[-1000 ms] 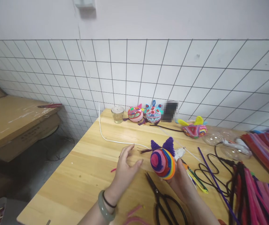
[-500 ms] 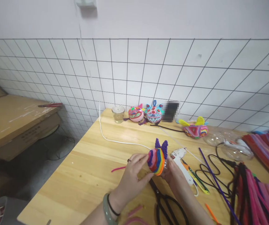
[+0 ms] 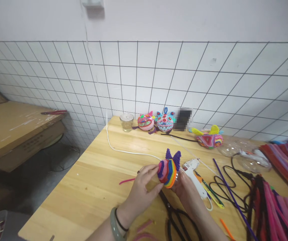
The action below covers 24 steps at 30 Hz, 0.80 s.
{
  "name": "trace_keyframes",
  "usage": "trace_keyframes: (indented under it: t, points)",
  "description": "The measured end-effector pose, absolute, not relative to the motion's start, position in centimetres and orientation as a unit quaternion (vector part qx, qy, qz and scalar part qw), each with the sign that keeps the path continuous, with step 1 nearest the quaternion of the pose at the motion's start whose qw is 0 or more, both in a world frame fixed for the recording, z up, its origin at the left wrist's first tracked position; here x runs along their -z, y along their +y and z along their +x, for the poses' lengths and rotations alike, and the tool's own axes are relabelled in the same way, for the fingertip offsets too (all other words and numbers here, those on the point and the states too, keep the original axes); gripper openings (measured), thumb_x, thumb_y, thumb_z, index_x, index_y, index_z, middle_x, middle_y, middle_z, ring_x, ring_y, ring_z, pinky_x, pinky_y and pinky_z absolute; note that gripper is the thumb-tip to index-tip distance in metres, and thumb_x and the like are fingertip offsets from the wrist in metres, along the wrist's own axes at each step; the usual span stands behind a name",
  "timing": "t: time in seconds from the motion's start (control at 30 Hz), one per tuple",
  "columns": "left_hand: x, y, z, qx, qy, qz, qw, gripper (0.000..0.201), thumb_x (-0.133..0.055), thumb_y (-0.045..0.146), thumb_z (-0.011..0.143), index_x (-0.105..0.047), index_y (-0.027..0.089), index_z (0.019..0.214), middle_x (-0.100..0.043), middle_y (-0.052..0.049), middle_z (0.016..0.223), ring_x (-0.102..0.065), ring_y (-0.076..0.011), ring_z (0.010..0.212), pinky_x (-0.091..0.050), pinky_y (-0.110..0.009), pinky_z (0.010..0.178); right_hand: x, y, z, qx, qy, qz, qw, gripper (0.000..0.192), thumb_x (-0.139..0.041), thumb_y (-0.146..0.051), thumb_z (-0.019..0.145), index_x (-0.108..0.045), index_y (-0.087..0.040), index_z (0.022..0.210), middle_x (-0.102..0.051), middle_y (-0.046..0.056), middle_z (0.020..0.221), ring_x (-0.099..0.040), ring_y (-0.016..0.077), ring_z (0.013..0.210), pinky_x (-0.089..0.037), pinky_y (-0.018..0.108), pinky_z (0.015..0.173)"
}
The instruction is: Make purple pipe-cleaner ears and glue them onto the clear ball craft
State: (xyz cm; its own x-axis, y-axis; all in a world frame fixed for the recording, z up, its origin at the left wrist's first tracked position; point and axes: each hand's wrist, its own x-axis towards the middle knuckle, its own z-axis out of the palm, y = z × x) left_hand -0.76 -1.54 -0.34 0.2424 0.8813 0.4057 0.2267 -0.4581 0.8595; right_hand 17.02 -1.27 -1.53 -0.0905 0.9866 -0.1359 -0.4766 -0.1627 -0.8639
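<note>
Between my two hands is a ball covered in rainbow pipe cleaners (image 3: 168,173), with two purple pointed ears (image 3: 176,158) standing up from its top. My left hand (image 3: 144,184) grips its left side, thumb below and fingers above. My right hand (image 3: 186,185) closes round the right side, where a bit of clear plastic shows; its fingertips are partly hidden. Black-handled scissors (image 3: 177,214) lie on the table under my hands. Just right of my right hand rests a white glue gun (image 3: 195,177).
Finished pipe-cleaner ornaments (image 3: 165,122) stand along the wall beside a glass cup (image 3: 127,122). Clear plastic balls (image 3: 253,162), a black cable (image 3: 230,182) and bundles of coloured pipe cleaners (image 3: 271,211) lie at the right. A white cord (image 3: 126,152) crosses the wooden table (image 3: 83,187).
The ball has turned very slightly in my hands, its purple ears shifting a little to the right. Both hands keep their hold, and the things on the table have not moved.
</note>
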Motion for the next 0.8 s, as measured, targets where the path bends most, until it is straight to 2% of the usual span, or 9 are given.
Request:
trace_keyframes:
  t: [0.23,0.43,0.6,0.8]
  points:
    - [0.4,-1.4,-0.8,-0.474,0.39,0.71,0.346,0.042,-0.061,0.028,0.082,-0.057,0.026,0.124,-0.059,-0.01,0.123,-0.051,-0.0247,0.116,-0.041,-0.044,0.1,1.7,-1.3,17.1,-0.659,-0.334,-0.379,0.557,0.044,-0.068,-0.051,0.074,-0.064,-0.027,0.111,-0.068,0.007,0.115,-0.064,0.0298,0.101,-0.053,0.041,0.078]
    - [0.1,-1.5,-0.9,-0.459,0.388,0.721,0.344,0.042,-0.059,0.028,0.083,-0.056,0.025,0.124,-0.058,-0.011,0.124,-0.05,-0.025,0.117,-0.04,-0.044,0.101,1.9,-1.1,17.1,-0.659,-0.338,-0.376,0.558,0.046,-0.067,-0.053,0.074,-0.063,-0.027,0.112,-0.069,0.006,0.113,-0.062,0.0306,0.105,-0.052,0.041,0.079]
    - [-0.1,-1.7,-0.9,-0.455,0.386,0.72,0.353,0.045,-0.06,0.028,0.082,-0.052,0.026,0.127,-0.055,-0.011,0.127,-0.049,-0.0257,0.119,-0.039,-0.046,0.101,1.9,-1.0,17.2,-0.679,-0.326,-0.369,0.544,0.043,-0.068,-0.054,0.073,-0.065,-0.028,0.108,-0.072,0.005,0.107,-0.064,0.0295,0.101,-0.051,0.041,0.082]
    - [-0.1,-1.7,-0.7,-0.46,0.397,0.701,0.374,0.051,-0.064,0.031,0.079,-0.049,0.024,0.128,-0.053,-0.011,0.127,-0.05,-0.0255,0.115,-0.041,-0.043,0.098,0.8,-1.5,16.8,-0.672,-0.352,-0.367,0.539,0.052,-0.061,-0.055,0.079,-0.059,-0.025,0.121,-0.068,0.01,0.116,-0.063,0.0295,0.102,-0.051,0.042,0.082]
